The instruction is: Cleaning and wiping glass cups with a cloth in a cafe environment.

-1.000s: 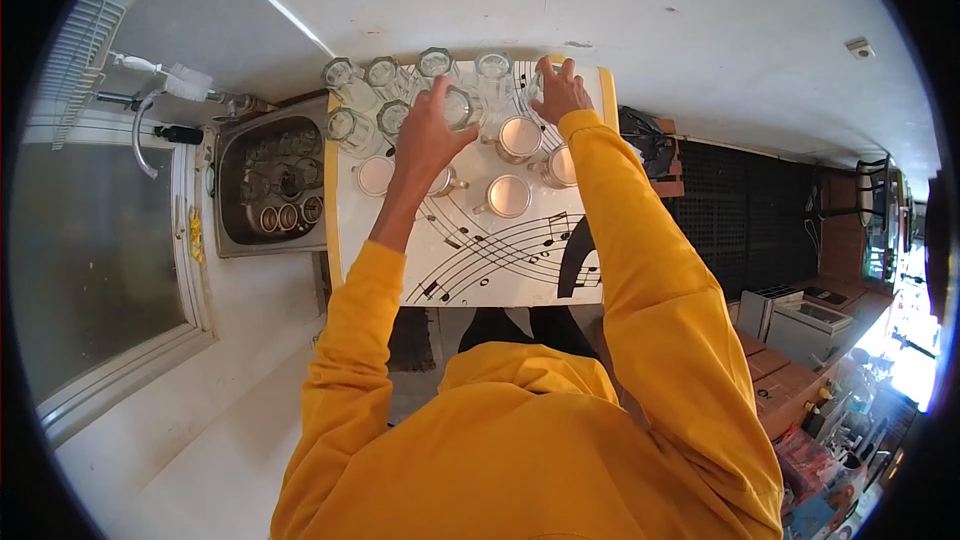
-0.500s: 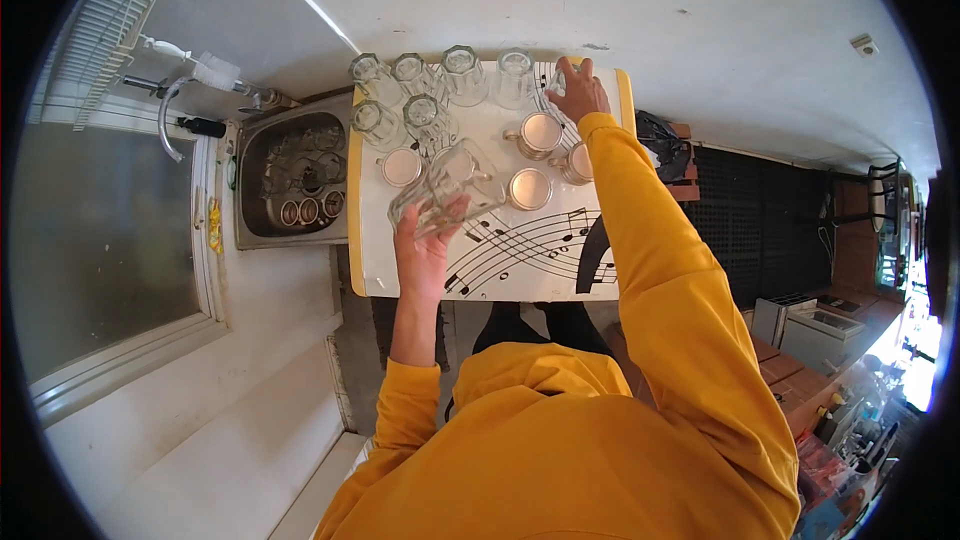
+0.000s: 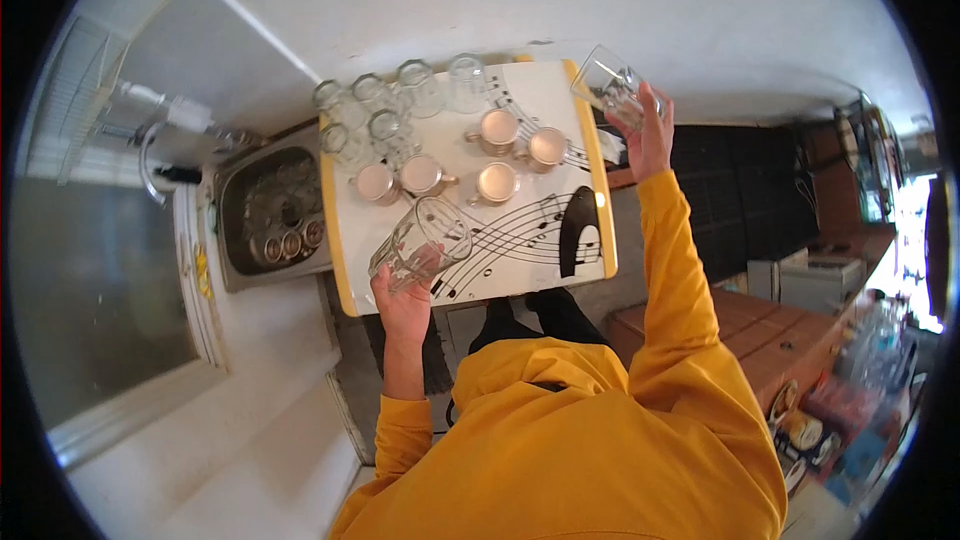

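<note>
My left hand [image 3: 405, 305] is closed round the base of a large clear drinking glass [image 3: 428, 240], tilted over the near left part of the table. Past the table's right edge, my right hand [image 3: 652, 130] grips another clear glass [image 3: 608, 85], raised and tilted with its rim to the upper left. Between the hands, several copper-topped mugs [image 3: 497, 183] with handles stand on the white table [image 3: 510, 270], which has a music-note print and yellow edges. Several faceted clear glasses [image 3: 420, 88] are grouped at its far left.
A steel sink [image 3: 225, 270] with glassware and copper-toned mugs in it adjoins the table's left side, under a curved tap [image 3: 150, 165]. The wall [image 3: 480, 0] runs along the table's far edge. To the right lie a dark panel [image 3: 745, 200] and a brown surface [image 3: 740, 330].
My right hand has lifted the glass from the table's far right corner and carried it right, past the edge. My left hand, still holding its glass, is slightly lower. The whole view has turned.
</note>
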The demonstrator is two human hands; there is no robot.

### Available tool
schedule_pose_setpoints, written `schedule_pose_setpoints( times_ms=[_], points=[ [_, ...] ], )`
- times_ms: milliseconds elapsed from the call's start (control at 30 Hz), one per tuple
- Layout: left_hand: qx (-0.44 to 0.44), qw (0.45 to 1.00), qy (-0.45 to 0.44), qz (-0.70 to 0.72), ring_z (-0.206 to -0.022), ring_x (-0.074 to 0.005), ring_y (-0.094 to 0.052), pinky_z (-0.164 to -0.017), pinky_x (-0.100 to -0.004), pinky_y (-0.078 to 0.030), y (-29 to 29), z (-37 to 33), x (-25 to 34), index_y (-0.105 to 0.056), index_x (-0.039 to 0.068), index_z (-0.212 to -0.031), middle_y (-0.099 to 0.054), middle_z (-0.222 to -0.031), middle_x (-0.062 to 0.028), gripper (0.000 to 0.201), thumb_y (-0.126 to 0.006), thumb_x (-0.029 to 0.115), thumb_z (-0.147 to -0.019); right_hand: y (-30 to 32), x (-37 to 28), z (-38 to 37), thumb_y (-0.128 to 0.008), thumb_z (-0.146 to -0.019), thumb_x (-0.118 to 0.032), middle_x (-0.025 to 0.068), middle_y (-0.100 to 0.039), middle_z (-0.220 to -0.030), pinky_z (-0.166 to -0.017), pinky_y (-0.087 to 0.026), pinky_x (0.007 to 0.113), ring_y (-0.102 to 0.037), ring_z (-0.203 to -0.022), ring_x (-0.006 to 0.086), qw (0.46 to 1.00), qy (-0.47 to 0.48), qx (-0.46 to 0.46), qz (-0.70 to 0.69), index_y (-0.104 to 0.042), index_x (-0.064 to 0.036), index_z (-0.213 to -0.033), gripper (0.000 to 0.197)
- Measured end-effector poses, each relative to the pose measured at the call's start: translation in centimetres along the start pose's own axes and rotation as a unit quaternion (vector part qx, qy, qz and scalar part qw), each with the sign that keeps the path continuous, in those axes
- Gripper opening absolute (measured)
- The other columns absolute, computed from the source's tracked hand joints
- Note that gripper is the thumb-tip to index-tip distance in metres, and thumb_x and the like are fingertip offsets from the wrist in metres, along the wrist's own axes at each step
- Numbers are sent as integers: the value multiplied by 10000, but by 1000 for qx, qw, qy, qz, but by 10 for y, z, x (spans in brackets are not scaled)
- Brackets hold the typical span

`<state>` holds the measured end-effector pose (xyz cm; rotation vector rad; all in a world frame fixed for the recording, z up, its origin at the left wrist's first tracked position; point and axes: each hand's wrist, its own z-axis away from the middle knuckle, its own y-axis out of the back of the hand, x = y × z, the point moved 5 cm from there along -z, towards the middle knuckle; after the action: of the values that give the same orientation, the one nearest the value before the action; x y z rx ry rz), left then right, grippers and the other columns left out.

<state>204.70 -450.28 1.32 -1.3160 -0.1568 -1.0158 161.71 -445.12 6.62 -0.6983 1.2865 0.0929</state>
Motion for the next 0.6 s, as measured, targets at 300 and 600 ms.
schedule_pose_setpoints(
  times_ms=[300,600],
  points=[
    [-124,979,160,-4,-1217,-438,-575,-1081,-470,-459,-63,-41,-74,-499,-12,-1309,-590,-1273,-316,605,-465,504,-994,135,-26,189,-589,-992,-403,91,-699,-1039,-719,-627,375,-711,-918,228,966,-65,117,-222,-552,-184,-1159,278],
    [-228,922,310,-41,-1126,-444,-636,-1002,-468,-534,-166,-13,-190,-519,-20,-1288,-623,-1218,-314,577,-528,460,-968,225,-70,274,-567,-985,-474,117,-713,-1061,-636,-609,326,-717,-888,244,916,42,249,-311,-615,-161,-1137,350]
  ],
)
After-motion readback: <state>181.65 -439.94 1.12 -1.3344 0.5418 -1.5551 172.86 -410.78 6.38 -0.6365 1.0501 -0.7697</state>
